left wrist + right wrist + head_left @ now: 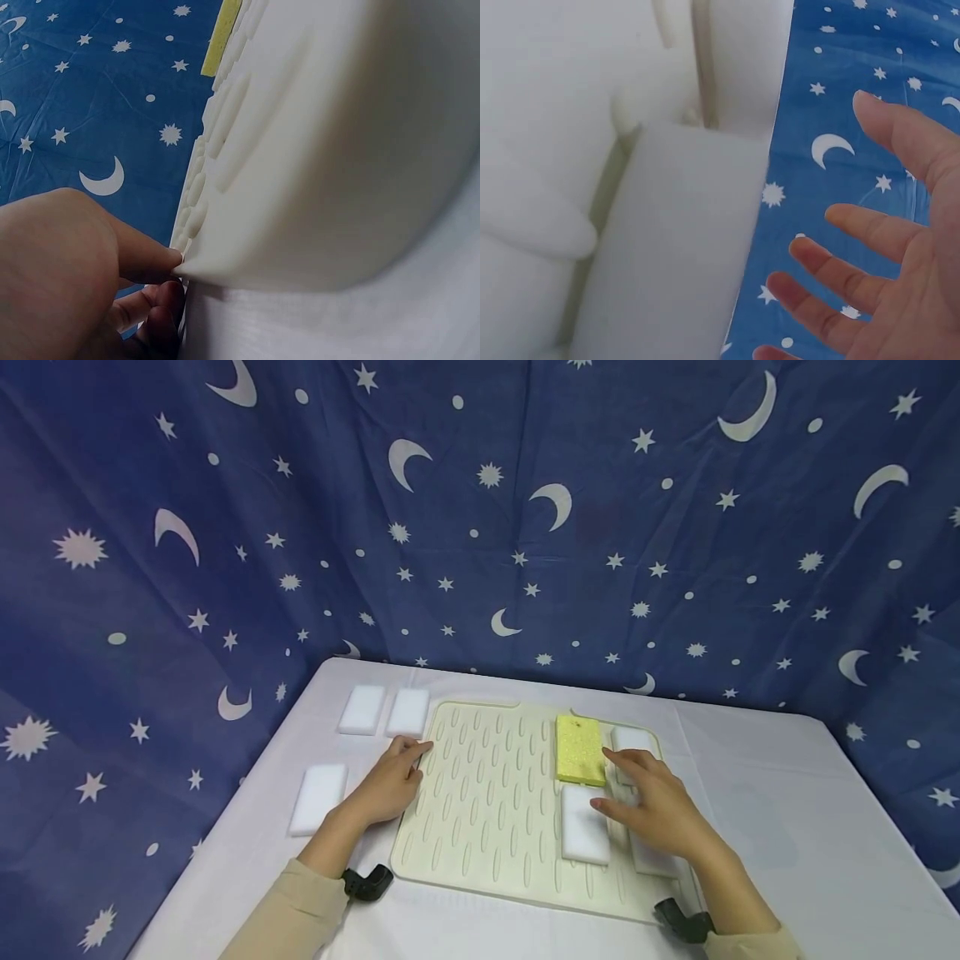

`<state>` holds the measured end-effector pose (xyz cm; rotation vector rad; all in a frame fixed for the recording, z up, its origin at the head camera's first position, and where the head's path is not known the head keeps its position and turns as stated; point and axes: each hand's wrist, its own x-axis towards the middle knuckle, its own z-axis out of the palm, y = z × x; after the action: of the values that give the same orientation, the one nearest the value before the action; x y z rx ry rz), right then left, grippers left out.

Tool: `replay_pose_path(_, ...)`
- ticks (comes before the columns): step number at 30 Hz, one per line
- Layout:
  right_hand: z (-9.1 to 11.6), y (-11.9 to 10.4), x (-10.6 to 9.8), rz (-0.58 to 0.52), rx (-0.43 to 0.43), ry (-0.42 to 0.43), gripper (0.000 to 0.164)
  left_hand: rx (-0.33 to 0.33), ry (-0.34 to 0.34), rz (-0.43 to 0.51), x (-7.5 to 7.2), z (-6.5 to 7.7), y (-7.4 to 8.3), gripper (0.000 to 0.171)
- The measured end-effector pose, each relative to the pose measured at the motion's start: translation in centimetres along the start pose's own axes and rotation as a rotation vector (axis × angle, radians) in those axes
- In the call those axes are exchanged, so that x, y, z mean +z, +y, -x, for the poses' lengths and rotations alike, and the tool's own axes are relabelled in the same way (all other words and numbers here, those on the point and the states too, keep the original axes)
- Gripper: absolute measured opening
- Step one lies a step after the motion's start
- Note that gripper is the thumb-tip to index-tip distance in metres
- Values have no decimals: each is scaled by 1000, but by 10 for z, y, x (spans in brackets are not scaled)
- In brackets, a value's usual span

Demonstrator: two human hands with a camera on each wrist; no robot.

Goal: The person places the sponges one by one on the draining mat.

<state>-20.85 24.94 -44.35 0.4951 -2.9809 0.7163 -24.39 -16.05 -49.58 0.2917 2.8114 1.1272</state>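
A cream ridged drying mat (pixel 487 793) lies on the table. My left hand (pixel 390 781) pinches its left edge between thumb and fingers; in the left wrist view the fingertips (pixel 169 259) are at the mat's rim. On the mat's right part lie a yellow sponge (pixel 579 750) and three white sponge blocks: one front of the yellow sponge (pixel 585 827), one far right (pixel 632 739), and one near right (pixel 654 858), partly hidden. My right hand (pixel 660 802) is over these blocks with fingers spread; the right wrist view shows its fingers (pixel 874 232) holding nothing.
Left of the mat lie three more white blocks, two at the back (pixel 362 710) (pixel 408 712) and one nearer (pixel 318 799). A white cloth (pixel 787 827) covers the table. Behind it hangs a blue curtain (pixel 450 527) with moons and stars. Black wrist devices (pixel 369 883) sit at both wrists.
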Motion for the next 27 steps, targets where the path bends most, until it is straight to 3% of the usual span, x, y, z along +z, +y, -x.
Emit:
replay_pose_path(13,1,12,-14,-61,0,26,69,5,3,-8,-1,1,0,51)
replay_pose_path(27,5,39,-31,-115,69,45,64,16,-1,-16,1,-1,-1,51)
